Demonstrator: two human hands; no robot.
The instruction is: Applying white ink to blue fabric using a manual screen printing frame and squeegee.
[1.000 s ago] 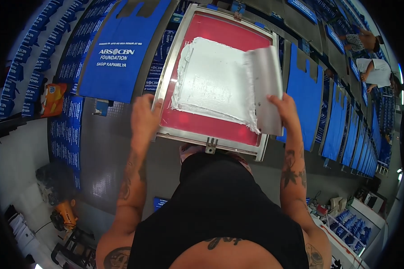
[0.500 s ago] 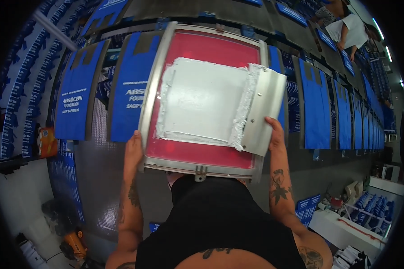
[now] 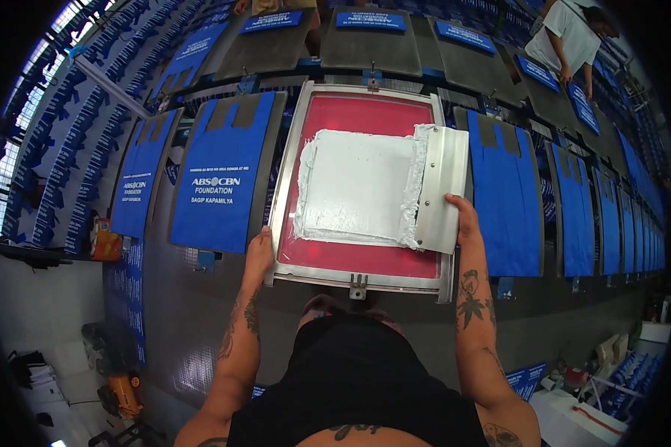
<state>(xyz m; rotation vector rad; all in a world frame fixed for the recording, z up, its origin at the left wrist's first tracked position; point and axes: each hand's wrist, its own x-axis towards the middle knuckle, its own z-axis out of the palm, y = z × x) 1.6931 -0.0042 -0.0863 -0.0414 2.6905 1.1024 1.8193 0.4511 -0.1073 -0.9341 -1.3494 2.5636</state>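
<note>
In front of me is a screen-printing frame (image 3: 281,201) with silver metal sides and red mesh (image 3: 358,112). White ink (image 3: 361,182) covers a wide rectangle of the mesh, with thick ridges at its edges. My left hand (image 3: 259,252) is closed on the left side of the frame near its lower corner. A metal squeegee (image 3: 441,186) lies along the right side of the frame, ink heaped along its left edge. My right hand (image 3: 464,220) grips the outer edge of this squeegee, thumb on top; the fingers beneath are hidden. What lies under the frame is hidden.
Blue printed bags lie on boards left (image 3: 220,167) and right (image 3: 507,194) of the frame. Another row of boards (image 3: 369,45) runs behind. A person in a white shirt (image 3: 566,37) bends over boards at the far right. An orange box (image 3: 106,240) stands at the left.
The frame, with the squeegee on it, has moved right along the row, both my hands still on it. The printed bag it partly covered on the left now shows whole. My view has shifted.
</note>
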